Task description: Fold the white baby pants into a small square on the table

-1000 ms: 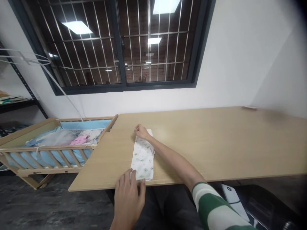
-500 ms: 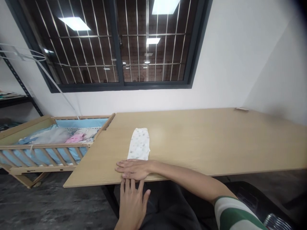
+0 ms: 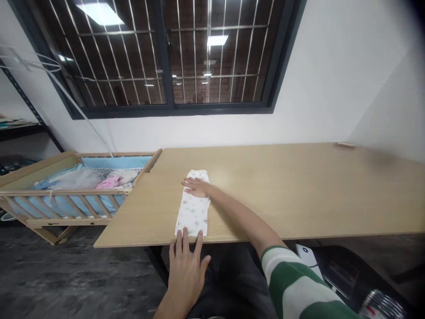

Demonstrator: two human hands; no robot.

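A white cloth garment with a small print (image 3: 193, 213), long and narrow as if folded, lies flat on the wooden table (image 3: 282, 190). My right hand (image 3: 197, 187) rests palm down on its far part, fingers stretched out. At the table's front edge my left hand (image 3: 186, 266) is spread, its fingertips touching the near end of the garment. Neither hand grips anything. What kind of garment it is, I cannot tell.
To the left stands a wooden crib (image 3: 76, 195) with blue lining and a pink cloth (image 3: 109, 182) among other fabrics inside. A barred window (image 3: 171, 62) is behind the table. At lower right, a black seat holds a white object (image 3: 308, 257).
My right hand has moved away from me, from the garment's near end onto its far part, uncovering the near part. The left hand stays by the front edge. The view has shifted slightly.
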